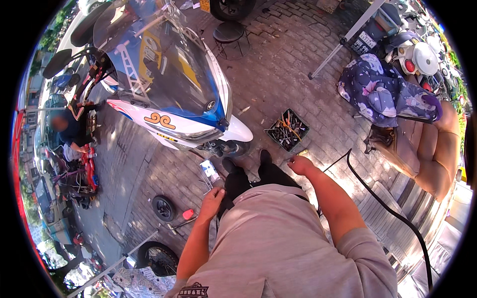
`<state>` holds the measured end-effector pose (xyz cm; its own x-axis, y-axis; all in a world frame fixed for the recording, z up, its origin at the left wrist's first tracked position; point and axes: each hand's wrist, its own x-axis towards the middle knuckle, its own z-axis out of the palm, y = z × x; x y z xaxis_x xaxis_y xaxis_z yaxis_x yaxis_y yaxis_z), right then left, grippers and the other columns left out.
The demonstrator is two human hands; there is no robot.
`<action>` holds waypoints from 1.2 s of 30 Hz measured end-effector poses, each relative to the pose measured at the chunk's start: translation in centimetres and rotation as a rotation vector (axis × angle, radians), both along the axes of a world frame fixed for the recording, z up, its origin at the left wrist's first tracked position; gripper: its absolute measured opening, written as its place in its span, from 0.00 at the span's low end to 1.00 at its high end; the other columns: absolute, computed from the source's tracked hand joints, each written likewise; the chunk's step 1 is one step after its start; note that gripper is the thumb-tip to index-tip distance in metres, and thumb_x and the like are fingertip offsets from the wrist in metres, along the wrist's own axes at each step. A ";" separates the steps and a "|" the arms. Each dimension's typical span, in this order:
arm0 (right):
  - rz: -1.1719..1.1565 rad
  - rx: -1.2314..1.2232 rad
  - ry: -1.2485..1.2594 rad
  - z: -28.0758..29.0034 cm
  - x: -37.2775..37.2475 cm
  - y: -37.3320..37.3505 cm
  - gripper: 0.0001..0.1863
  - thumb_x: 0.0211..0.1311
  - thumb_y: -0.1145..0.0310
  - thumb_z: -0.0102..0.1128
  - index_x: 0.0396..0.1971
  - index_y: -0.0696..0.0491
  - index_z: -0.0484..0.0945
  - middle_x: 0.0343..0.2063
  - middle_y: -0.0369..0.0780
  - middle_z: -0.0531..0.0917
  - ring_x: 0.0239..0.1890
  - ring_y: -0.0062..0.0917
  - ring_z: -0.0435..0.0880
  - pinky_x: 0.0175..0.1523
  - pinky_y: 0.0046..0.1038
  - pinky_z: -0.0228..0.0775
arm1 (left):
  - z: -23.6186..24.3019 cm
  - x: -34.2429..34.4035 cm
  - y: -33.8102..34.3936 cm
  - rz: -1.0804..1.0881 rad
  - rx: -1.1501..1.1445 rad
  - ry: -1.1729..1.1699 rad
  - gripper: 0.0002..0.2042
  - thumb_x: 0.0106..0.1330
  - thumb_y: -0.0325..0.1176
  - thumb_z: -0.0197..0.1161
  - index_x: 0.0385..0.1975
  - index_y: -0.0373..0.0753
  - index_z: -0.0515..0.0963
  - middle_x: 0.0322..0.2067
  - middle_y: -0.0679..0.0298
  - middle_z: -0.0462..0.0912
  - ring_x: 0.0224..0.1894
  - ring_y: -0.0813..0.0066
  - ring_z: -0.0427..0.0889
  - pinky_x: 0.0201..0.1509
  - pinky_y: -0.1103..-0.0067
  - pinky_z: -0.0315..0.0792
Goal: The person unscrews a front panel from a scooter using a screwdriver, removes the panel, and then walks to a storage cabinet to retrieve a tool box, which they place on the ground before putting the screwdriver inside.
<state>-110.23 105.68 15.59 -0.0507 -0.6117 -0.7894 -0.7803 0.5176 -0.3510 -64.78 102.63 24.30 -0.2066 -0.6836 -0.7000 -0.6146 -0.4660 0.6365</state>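
My left hand (214,197) hangs beside my left hip with its fingers curled; whatever is in them, if anything, is hidden. Just beyond it is a white and blue flat packet (209,171), near my left foot. My right hand (300,165) is held out to the right of my legs, fingers drawn together. Right beside its fingers shows a small yellow piece (303,152); I cannot tell whether it is held or lies on the ground. Ahead of that hand stands an open box (304,139) filled with tools. A white and blue scooter (191,126) stands before me, front towards me.
A small wheel (163,208), a red object (188,214) and a tyre (158,258) lie at left. A black hose (385,202) curves across the right, near a tan sofa (432,154). A round stool (230,33) stands beyond. Another person (74,126) crouches far left.
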 end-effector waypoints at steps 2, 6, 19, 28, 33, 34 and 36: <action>0.039 -0.013 -0.011 1.2 -0.2 -0.2 0.25 0.69 0.49 0.57 0.51 0.54 0.85 0.49 0.50 0.87 0.54 0.46 0.85 0.60 0.42 0.76 | 2.8 -1.6 0.8 0.037 0.030 0.021 0.17 0.77 0.42 0.59 0.52 0.34 0.82 0.42 0.59 0.87 0.47 0.71 0.84 0.55 0.75 0.74; 0.148 -0.016 -0.035 3.0 0.0 -0.3 0.24 0.69 0.49 0.57 0.48 0.55 0.85 0.48 0.49 0.88 0.54 0.46 0.85 0.59 0.44 0.76 | 4.6 -1.6 2.7 0.102 0.098 0.061 0.17 0.77 0.43 0.60 0.53 0.36 0.82 0.44 0.58 0.87 0.49 0.71 0.83 0.56 0.75 0.75; 0.661 -0.288 -0.245 16.4 8.9 -2.9 0.16 0.70 0.56 0.59 0.44 0.53 0.83 0.42 0.46 0.87 0.50 0.44 0.85 0.54 0.43 0.77 | 11.1 3.4 9.9 0.017 -0.404 -0.225 0.16 0.71 0.41 0.67 0.52 0.39 0.83 0.45 0.57 0.85 0.47 0.66 0.86 0.55 0.73 0.78; 0.650 -0.046 -0.375 21.1 14.8 -5.3 0.18 0.73 0.59 0.58 0.54 0.55 0.81 0.48 0.49 0.86 0.50 0.42 0.86 0.55 0.37 0.77 | 14.1 8.7 13.3 0.283 -0.114 0.134 0.13 0.72 0.37 0.66 0.52 0.42 0.84 0.46 0.58 0.84 0.49 0.66 0.85 0.54 0.72 0.79; 0.620 -0.121 -0.328 20.6 17.5 -5.4 0.15 0.72 0.59 0.61 0.49 0.53 0.83 0.47 0.49 0.85 0.50 0.43 0.85 0.56 0.37 0.77 | 14.3 10.6 13.7 0.186 -0.233 -0.046 0.11 0.70 0.37 0.68 0.47 0.41 0.86 0.44 0.56 0.85 0.48 0.61 0.85 0.53 0.71 0.79; 0.593 -0.159 -0.338 20.9 18.2 -5.3 0.14 0.72 0.60 0.62 0.48 0.53 0.83 0.47 0.49 0.84 0.49 0.44 0.84 0.56 0.38 0.77 | 14.4 11.0 13.9 0.166 -0.274 -0.082 0.11 0.69 0.37 0.68 0.46 0.41 0.86 0.44 0.56 0.85 0.48 0.60 0.85 0.53 0.71 0.79; 0.673 -0.256 -0.308 22.2 18.9 -5.3 0.12 0.71 0.62 0.64 0.47 0.52 0.83 0.47 0.48 0.83 0.49 0.44 0.84 0.56 0.38 0.77 | 15.1 11.9 14.0 0.185 -0.251 -0.061 0.11 0.68 0.37 0.69 0.46 0.41 0.86 0.43 0.56 0.85 0.48 0.59 0.85 0.52 0.70 0.79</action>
